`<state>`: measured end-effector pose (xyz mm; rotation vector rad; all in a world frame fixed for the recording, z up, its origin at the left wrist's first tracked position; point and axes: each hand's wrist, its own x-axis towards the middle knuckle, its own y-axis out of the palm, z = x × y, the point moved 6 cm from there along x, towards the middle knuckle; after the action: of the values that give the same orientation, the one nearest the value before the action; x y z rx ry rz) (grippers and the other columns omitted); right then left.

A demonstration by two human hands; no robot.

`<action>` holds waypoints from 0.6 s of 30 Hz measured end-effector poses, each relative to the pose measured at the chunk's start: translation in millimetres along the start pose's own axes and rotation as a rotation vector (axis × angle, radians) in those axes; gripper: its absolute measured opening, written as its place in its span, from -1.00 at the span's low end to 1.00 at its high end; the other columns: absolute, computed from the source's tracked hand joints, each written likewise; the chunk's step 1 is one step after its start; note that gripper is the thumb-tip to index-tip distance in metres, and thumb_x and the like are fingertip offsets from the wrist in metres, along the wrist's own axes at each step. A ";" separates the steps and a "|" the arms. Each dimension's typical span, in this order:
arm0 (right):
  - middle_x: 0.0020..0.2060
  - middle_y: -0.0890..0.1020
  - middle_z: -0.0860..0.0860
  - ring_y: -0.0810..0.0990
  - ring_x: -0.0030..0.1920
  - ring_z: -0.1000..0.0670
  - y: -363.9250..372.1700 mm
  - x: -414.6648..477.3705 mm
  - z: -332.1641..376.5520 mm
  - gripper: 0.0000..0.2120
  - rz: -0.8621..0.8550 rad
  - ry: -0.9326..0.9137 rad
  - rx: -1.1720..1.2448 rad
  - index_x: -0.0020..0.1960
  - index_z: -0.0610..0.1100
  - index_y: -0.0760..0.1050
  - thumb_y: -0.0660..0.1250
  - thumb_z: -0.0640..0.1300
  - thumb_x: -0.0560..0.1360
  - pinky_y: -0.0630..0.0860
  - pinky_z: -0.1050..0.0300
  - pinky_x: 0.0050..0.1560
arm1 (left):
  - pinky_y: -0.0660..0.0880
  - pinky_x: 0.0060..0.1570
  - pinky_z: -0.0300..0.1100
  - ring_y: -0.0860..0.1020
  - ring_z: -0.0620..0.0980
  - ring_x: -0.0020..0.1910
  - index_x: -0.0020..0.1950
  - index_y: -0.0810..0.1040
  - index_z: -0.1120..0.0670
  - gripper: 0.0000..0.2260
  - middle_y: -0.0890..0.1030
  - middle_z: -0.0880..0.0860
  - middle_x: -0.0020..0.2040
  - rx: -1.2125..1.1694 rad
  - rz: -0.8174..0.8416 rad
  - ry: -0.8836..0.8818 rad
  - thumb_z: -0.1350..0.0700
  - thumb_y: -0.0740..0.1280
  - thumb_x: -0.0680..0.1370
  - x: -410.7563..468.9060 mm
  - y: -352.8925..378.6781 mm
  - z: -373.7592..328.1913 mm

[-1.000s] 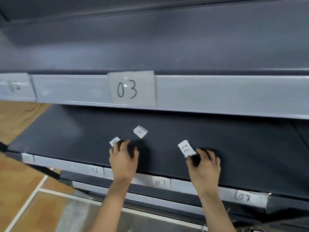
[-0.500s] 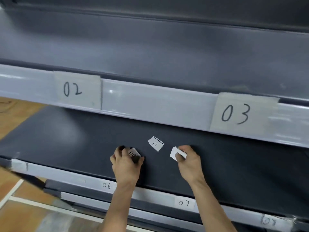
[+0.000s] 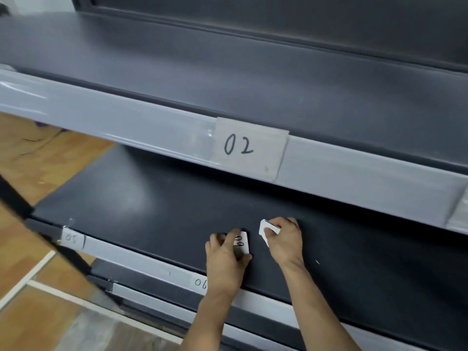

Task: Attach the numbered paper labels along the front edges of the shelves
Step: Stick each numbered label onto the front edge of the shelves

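Since 0.5 s ago the view is swinging left: the 02 label [image 3: 249, 148] is now sitting above both hands, and the loose 11 slip is gone from btwn them. We're seeing the left hand [image 3: 224, 262] pinching a paper label [image 3: 242, 243], thumb & fingers curled round it, just beside the right hand [image 3: 286, 243], which is gripping a small stack of labels [image 3: 264, 230] at its fingertips, both over the dark shelf [image 3: 152, 211]. The 06 label [image 3: 201, 282] is sitting on the front edge [image 3: 152, 264] just left of the left wrist; the 05 label [image 3: 72, 238] well further left.
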<state>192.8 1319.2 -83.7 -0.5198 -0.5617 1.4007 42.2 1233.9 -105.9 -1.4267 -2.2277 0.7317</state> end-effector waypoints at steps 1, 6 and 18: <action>-0.04 0.52 -0.01 0.54 -0.04 -0.01 -1.6 -7.9 0.3 -0.84 -0.011 -0.001 0.072 -0.07 -0.11 0.61 0.35 -0.32 0.43 0.37 0.37 -0.09 | 0.35 0.19 -0.26 0.33 -0.04 0.16 0.38 0.41 -0.16 -0.46 0.38 -0.04 0.16 0.009 0.019 0.004 0.07 0.48 0.44 0.0 -0.1 -0.5; -0.07 0.64 0.08 0.61 -0.03 0.14 -1.2 -51.5 -11.3 -0.65 -0.038 0.127 0.467 0.11 -0.01 0.51 0.37 -0.36 0.44 0.47 0.35 -0.04 | 0.38 0.14 -0.25 0.44 -0.03 0.16 0.40 0.39 -0.13 -0.49 0.53 -0.12 0.18 -0.042 0.045 0.060 0.22 0.32 0.49 -3.7 -2.7 -0.5; 0.05 0.66 0.11 0.62 0.11 0.08 -19.5 -94.8 -5.8 -0.68 0.063 0.121 0.716 0.16 0.03 0.53 0.27 -0.34 0.55 0.55 0.07 0.06 | 0.49 0.13 -0.28 0.59 -0.21 0.09 0.22 0.59 -0.02 -0.75 0.66 -0.18 0.04 -0.694 -0.080 -0.038 0.20 0.20 0.64 -46.6 -27.2 -5.0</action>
<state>203.4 1222.9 -81.2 -0.0401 0.0730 1.5046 44.7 1183.0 -87.3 -1.5939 -2.6888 -0.0725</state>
